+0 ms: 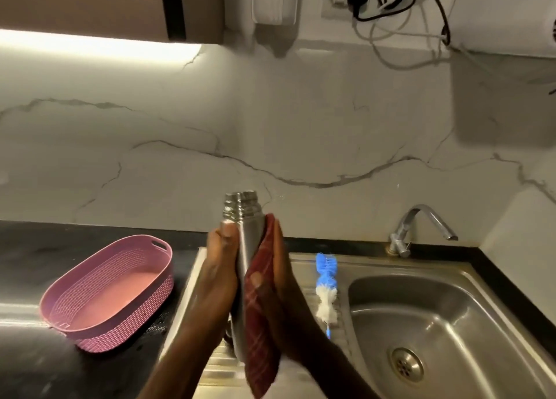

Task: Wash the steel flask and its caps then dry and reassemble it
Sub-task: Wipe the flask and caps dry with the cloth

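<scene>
The steel flask (uncapped, likely wet) could slip into the sink: left hand fingers curl round it, right hand presses the red cloth flat

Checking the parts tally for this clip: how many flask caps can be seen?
0. The steel flask, held between both hands with a red cloth, has bare threads; the pink basket shows none. Caps may be hidden.

steel flask | uncapped, threaded neck up | upright, held over drainboard
</scene>
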